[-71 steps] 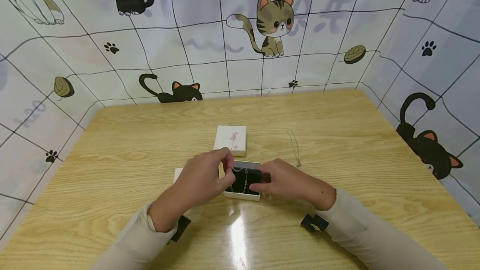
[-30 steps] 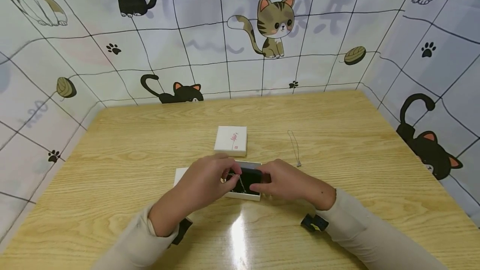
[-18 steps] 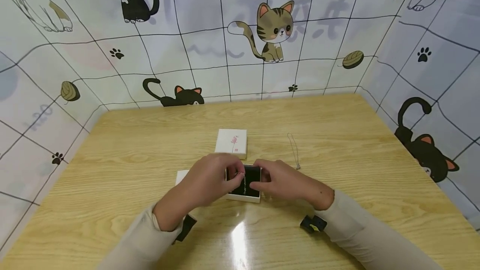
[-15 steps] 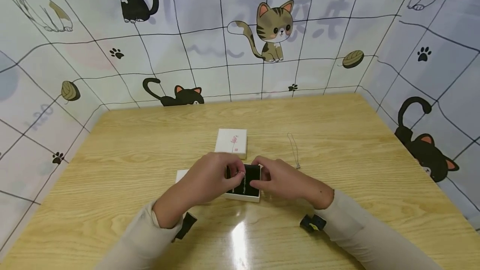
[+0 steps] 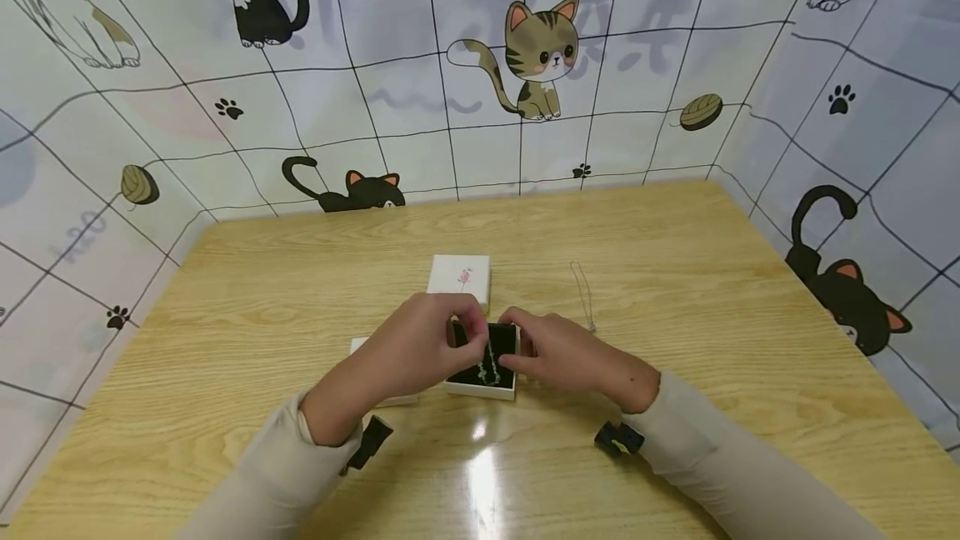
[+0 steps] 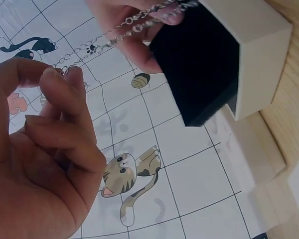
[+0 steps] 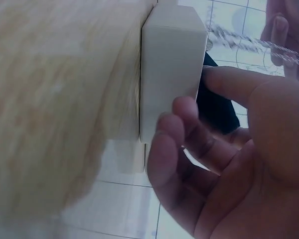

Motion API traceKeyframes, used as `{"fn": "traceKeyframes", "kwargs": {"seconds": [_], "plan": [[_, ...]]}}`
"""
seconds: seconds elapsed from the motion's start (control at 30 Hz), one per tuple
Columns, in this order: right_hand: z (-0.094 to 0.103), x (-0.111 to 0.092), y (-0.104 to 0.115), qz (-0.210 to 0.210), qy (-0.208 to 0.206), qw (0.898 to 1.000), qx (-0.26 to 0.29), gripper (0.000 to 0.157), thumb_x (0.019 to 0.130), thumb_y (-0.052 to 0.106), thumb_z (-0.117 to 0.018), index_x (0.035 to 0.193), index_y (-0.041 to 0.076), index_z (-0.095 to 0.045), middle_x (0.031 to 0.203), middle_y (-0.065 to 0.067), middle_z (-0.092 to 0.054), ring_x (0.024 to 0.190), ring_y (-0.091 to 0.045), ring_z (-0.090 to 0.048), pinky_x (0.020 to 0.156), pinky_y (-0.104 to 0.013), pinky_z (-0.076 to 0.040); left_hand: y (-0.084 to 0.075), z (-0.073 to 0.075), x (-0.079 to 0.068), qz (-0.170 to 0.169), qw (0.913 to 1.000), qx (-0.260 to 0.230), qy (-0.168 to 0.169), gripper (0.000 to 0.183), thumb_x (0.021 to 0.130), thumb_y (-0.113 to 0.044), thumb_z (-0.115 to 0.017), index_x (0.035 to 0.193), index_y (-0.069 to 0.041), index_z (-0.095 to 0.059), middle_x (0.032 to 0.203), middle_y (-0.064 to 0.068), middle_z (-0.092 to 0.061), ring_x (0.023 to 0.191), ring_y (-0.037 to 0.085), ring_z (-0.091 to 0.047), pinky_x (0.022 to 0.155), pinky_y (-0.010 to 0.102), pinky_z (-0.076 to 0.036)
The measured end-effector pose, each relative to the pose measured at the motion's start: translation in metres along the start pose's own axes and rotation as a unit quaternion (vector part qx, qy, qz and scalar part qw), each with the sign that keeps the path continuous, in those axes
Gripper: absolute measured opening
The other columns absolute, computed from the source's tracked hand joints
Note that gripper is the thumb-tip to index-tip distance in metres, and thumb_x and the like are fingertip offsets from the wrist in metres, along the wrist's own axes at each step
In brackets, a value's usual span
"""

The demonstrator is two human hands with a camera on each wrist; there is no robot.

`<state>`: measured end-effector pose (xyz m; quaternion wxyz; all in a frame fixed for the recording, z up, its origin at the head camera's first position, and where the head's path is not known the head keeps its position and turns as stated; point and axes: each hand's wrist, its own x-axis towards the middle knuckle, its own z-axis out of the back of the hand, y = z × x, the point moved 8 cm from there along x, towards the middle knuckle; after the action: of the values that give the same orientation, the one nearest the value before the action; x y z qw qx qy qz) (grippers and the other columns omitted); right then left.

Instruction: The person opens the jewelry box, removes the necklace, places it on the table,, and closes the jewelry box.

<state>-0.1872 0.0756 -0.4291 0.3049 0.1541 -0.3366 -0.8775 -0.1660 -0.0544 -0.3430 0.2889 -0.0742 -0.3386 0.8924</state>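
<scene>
In the head view a small white box (image 5: 480, 392) stands on the table, with a black pad (image 5: 507, 338) in it. The left wrist view shows the pad (image 6: 194, 69) tilted partly out of the box. My left hand (image 5: 423, 348) pinches one end of a silvery chain bracelet (image 5: 492, 361) between thumb and forefinger. The bracelet hangs in a loop in front of the pad. At the box's right side, my right hand (image 5: 566, 350) holds the pad between thumb and forefinger. Its other fingers (image 7: 164, 144) curl beside the box wall in the right wrist view.
Behind the open box sits a white box with a pink flower print (image 5: 459, 273). A thin necklace (image 5: 584, 298) lies to the right of it. A white box or lid (image 5: 358, 344) is partly hidden under my left forearm. A cat-patterned cloth (image 5: 480, 148) surrounds the table (image 5: 645, 240).
My left hand has gone from the pad's left part to just above its middle, drawing the bracelet up into a hanging loop. My right hand has stayed at the box, its forefinger shifting slightly.
</scene>
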Motion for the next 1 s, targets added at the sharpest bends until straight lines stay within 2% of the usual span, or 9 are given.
{"fn": "traceKeyframes", "kwargs": {"seconds": [0.17,0.27,0.43,0.6,0.7,0.8,0.9,1.0], "plan": [[0.003,-0.002,-0.001,-0.012,-0.004,0.998,-0.06,0.048,0.098,0.033,-0.065,0.141,0.022,-0.049,0.065,0.009,-0.057,0.052,-0.003,-0.048,0.049,-0.023,-0.041,-0.005,0.003,0.004,-0.003,0.9999,0.005,-0.009,0.011,0.09,-0.014,-0.064,0.083,-0.023,-0.063,0.073,-0.011,-0.061,0.049,0.002,-0.048,0.05,0.023,-0.044],[0.003,-0.003,-0.001,-0.018,0.0,0.997,-0.078,0.055,0.098,0.035,-0.065,0.148,0.023,-0.045,0.064,0.008,-0.057,0.051,-0.003,-0.047,0.05,-0.023,-0.04,-0.008,0.005,0.006,-0.004,0.9998,0.011,-0.016,0.01,0.09,-0.015,-0.064,0.084,-0.023,-0.063,0.074,-0.011,-0.062,0.05,0.003,-0.047,0.05,0.023,-0.043],[0.005,-0.005,-0.003,-0.032,0.017,0.997,-0.064,0.061,0.1,0.035,-0.06,0.155,0.022,-0.036,0.062,0.009,-0.053,0.051,-0.004,-0.044,0.05,-0.023,-0.039,-0.017,0.009,0.012,-0.014,0.9995,0.015,-0.023,0.008,0.091,-0.015,-0.064,0.085,-0.021,-0.064,0.079,-0.01,-0.063,0.051,0.005,-0.046,0.05,0.023,-0.042],[0.01,-0.011,-0.008,-0.066,0.029,0.997,-0.032,0.054,0.107,0.031,-0.045,0.158,0.024,-0.029,0.057,0.008,-0.043,0.047,-0.007,-0.034,0.05,-0.025,-0.033,-0.028,0.014,0.018,-0.025,0.999,0.022,-0.031,0.009,0.089,-0.014,-0.063,0.084,-0.021,-0.064,0.079,-0.01,-0.063,0.051,0.006,-0.048,0.052,0.024,-0.043],[0.018,-0.02,-0.013,-0.082,0.015,0.996,-0.025,0.046,0.108,0.024,-0.042,0.153,0.02,-0.036,0.057,0.007,-0.04,0.048,-0.008,-0.032,0.051,-0.025,-0.031,-0.037,0.016,0.024,-0.042,0.9981,0.028,-0.036,0.011,0.089,-0.014,-0.062,0.081,-0.022,-0.062,0.075,-0.011,-0.062,0.05,0.005,-0.047,0.053,0.024,-0.043],[0.028,-0.032,-0.022,-0.093,-0.007,0.995,-0.03,0.036,0.107,0.019,-0.043,0.142,0.015,-0.048,0.058,0.006,-0.039,0.048,-0.008,-0.032,0.05,-0.024,-0.03,-0.045,0.015,0.032,-0.052,0.9977,0.033,-0.028,0.012,0.088,-0.014,-0.06,0.08,-0.022,-0.061,0.073,-0.01,-0.06,0.047,0.005,-0.041,0.051,0.023,-0.04],[0.037,-0.043,-0.03,-0.097,-0.023,0.994,-0.034,0.025,0.106,0.017,-0.045,0.127,0.011,-0.057,0.06,0.005,-0.041,0.049,-0.009,-0.034,0.05,-0.024,-0.031,-0.047,0.012,0.039,-0.049,0.9981,0.035,-0.014,0.01,0.088,-0.015,-0.06,0.081,-0.022,-0.06,0.075,-0.009,-0.061,0.046,0.005,-0.035,0.048,0.023,-0.034],[0.044,-0.049,-0.035,-0.094,-0.028,0.994,-0.044,0.018,0.105,0.017,-0.047,0.11,0.011,-0.063,0.061,0.005,-0.044,0.051,-0.008,-0.036,0.052,-0.024,-0.034,-0.043,0.007,0.045,-0.04,0.9981,0.045,-0.003,0.008,0.088,-0.016,-0.06,0.082,-0.021,-0.06,0.079,-0.009,-0.062,0.047,0.006,-0.034,0.048,0.023,-0.033]]}}
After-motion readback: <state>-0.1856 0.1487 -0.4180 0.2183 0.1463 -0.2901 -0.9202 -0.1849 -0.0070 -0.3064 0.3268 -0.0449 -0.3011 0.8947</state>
